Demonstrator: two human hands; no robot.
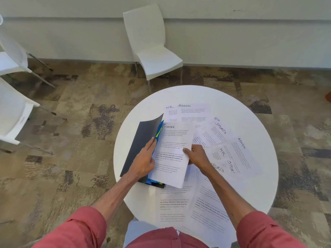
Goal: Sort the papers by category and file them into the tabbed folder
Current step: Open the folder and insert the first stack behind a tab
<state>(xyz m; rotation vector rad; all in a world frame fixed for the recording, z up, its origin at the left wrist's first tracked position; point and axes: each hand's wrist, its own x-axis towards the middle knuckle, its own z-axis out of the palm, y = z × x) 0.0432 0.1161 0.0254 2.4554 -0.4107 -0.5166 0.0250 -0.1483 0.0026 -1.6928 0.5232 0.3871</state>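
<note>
Left hand (145, 158), fingers (150, 145) straight, presses the folder (139, 140) open on the tabletop (232, 104); right hand (197, 156) pinches the FINANCE sheet (172, 149) beside the coloured tabs (158, 133) — its loose edge could buckle, or enter the wrong section.

Showing bright, soft, even light, source out of view. Throwing only faint, soft-edged shadows. Glaring off the white table (247, 119), washing out the papers (194, 113) at its far side, with small print fading to grey. Bending toward the edges: wall (250, 42) base curving, chairs (12, 104) at left stretching and smearing. Softening slightly overall, carpet (71, 158) texture looking smudged.
</note>
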